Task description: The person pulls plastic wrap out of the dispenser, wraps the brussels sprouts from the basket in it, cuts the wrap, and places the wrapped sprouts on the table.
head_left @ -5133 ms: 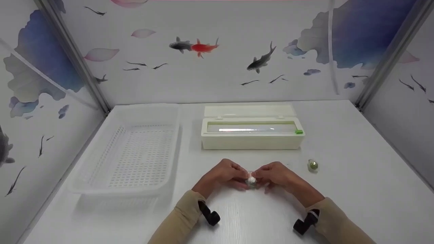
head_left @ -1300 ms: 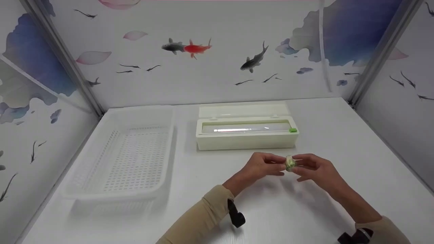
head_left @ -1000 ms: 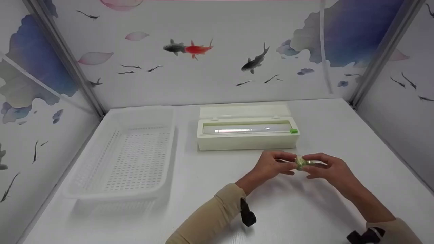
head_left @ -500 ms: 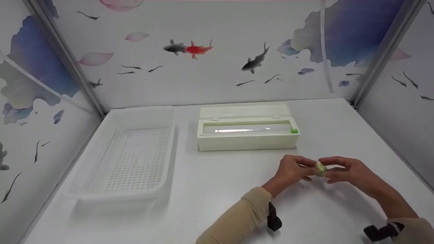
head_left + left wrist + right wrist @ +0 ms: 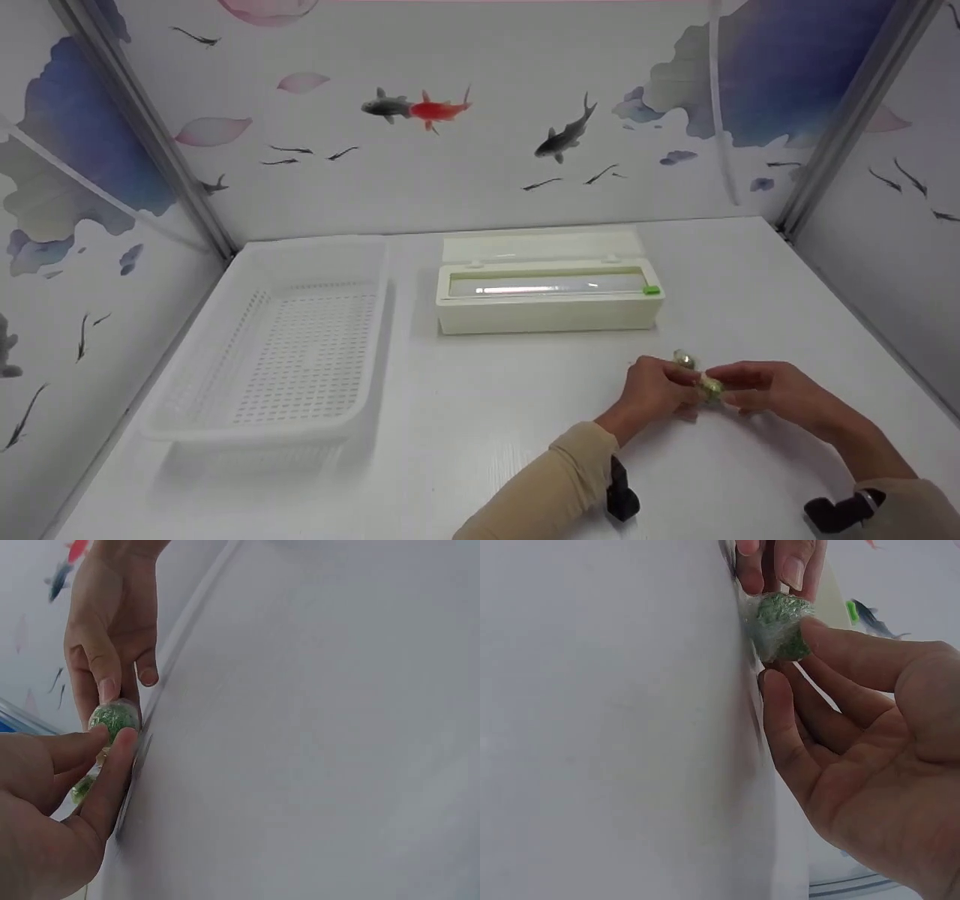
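Low over the table at the right, a small green ball wrapped in clear film point(image 5: 709, 388) sits between the fingertips of both hands. My left hand point(image 5: 658, 391) pinches it from the left between thumb and fingers. From the other side my right hand point(image 5: 799, 397) holds it too, thumb and fingers on the film in the right wrist view. The crinkled wrap shows over the green ball point(image 5: 781, 626) there. Just beyond the left fingertips lies a second wrapped green ball point(image 5: 684, 360), partly seen below the fingers in the left wrist view.
A cream cling film dispenser point(image 5: 551, 319) stands at the back middle, lid raised, with a green slider point(image 5: 651, 290) at its right end. To the left is a white perforated basket point(image 5: 367, 375). Printed panels wall the white table point(image 5: 465, 450) at the back and sides.
Since about five seconds ago, both hands have moved right from the middle with a wrapped ball. Over the last half second they have lowered slightly, and the second ball shows behind them.
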A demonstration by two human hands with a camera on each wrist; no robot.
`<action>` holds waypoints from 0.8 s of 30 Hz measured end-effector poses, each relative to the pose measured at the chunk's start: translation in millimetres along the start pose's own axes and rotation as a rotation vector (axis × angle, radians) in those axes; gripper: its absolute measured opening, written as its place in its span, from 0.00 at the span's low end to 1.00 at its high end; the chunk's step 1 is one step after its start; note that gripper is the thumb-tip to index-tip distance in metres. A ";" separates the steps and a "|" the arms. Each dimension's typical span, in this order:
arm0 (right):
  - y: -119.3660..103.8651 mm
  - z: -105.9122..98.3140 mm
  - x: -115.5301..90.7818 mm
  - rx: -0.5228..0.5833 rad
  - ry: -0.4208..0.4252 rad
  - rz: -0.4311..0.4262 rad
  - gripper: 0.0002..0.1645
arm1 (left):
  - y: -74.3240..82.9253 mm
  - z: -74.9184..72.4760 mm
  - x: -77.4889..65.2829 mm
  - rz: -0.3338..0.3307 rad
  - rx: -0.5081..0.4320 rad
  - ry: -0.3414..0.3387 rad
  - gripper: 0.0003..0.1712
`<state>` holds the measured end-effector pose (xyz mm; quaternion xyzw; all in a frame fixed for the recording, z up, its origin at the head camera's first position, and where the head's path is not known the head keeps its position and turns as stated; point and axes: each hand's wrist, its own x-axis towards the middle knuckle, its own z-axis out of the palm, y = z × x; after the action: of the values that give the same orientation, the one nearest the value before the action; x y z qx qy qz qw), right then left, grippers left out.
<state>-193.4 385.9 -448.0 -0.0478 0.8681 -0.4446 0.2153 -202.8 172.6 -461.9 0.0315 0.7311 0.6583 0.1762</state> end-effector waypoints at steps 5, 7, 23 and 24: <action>0.9 -1.8 0.7 0.016 -0.020 0.017 0.38 | -1.1 -2.3 0.5 -0.015 -0.037 0.010 0.12; 0.3 -2.6 0.6 0.023 -0.026 0.012 0.39 | -1.0 -4.4 0.7 -0.022 -0.039 0.012 0.12; -6.3 -6.4 1.9 -0.025 0.020 0.023 0.40 | -0.4 -26.5 0.6 -0.044 -0.045 -0.022 0.06; -7.1 -6.9 1.8 -0.034 0.031 0.023 0.39 | 0.2 -28.8 0.6 -0.043 -0.030 -0.022 0.06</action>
<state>-198.6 386.4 -439.5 -0.0345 0.8793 -0.4280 0.2059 -212.0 145.3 -459.8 0.0201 0.7197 0.6649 0.1987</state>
